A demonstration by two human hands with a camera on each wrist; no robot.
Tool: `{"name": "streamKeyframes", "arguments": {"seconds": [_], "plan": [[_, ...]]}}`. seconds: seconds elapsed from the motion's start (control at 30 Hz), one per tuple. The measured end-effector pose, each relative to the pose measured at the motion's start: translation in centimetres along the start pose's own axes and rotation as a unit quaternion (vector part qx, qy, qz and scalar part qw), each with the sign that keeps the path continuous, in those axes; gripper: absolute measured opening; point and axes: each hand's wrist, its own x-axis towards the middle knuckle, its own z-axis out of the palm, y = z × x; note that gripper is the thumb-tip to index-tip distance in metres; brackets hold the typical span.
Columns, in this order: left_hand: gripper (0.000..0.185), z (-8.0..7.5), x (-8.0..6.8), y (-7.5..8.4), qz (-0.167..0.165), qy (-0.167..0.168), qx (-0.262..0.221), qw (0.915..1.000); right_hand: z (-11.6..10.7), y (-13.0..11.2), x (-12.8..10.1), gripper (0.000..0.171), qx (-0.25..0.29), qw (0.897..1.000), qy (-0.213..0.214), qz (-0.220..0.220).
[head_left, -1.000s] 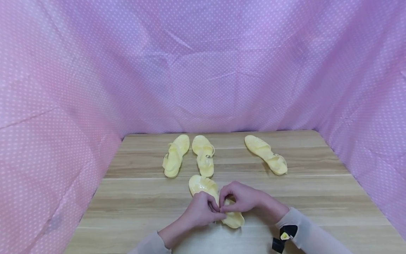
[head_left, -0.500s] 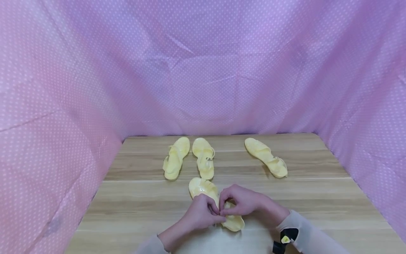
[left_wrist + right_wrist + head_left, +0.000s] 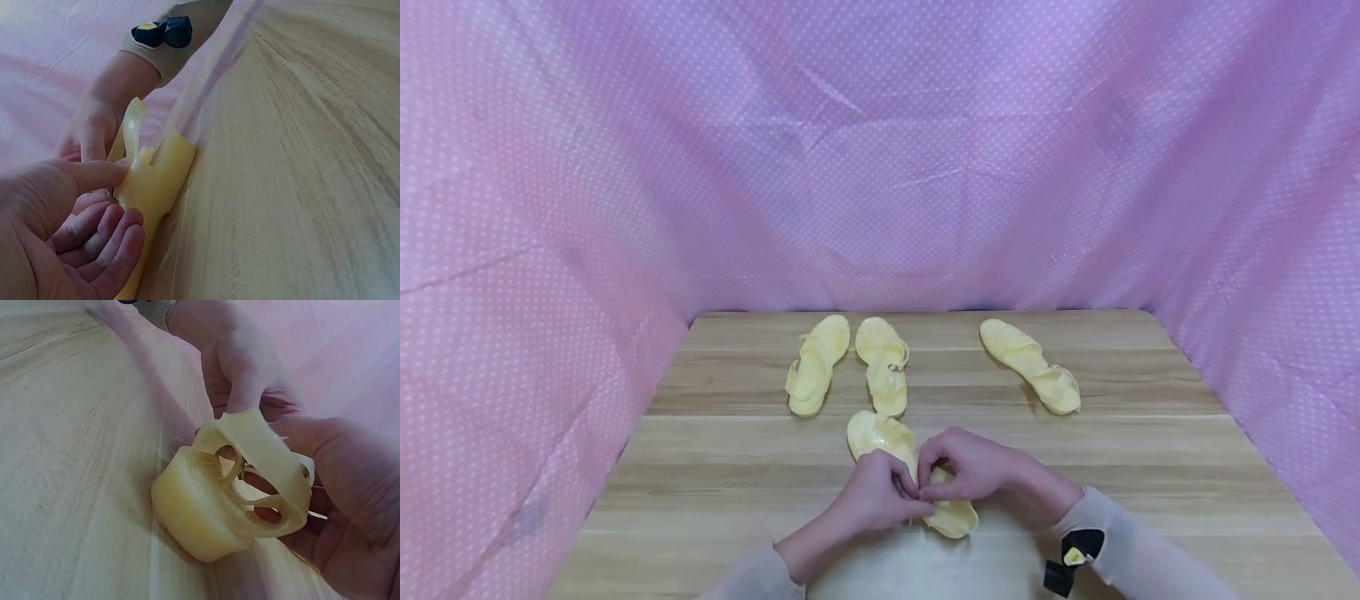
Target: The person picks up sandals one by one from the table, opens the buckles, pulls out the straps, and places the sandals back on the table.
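Where both hands meet at the near middle of the bench, the yellow sandal lies with its long axis running from heel at about 5 o'clock to toe at about 11 o'clock. Left hand comes in from 7 o'clock, right hand from 4 o'clock; both have fingers curled, pinching the strap over the heel end, neither plainly nearer. From the head view the strap is hidden under the fingers; the right wrist view shows it lifted in a loop with a small metal buckle, and the left wrist view shows the left thumb pressed on it. Farther off, at 12 o'clock, lie three more sandals.
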Motion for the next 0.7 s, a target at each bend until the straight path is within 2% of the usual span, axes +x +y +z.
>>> {"name": "streamKeyframes", "arguments": {"seconds": [0.27, 0.53, 0.7], "plan": [[0.02, -0.08, 0.0, 0.14, 0.004, -0.002, -0.004, 1.0, -0.25, -0.01, 0.0, 0.007, 0.019, 1.0, -0.004, 0.009], [0.021, -0.06, -0.1, -0.01, 0.001, 0.002, -0.002, 1.0, -0.1, 0.1, 0.0, 0.005, -0.002, 1.0, 0.005, -0.023], [0.021, 0.1, -0.04, -0.09, 0.003, 0.003, -0.006, 1.0, -0.14, 0.07, -0.09, 0.007, 0.001, 1.0, 0.003, -0.012]]}}
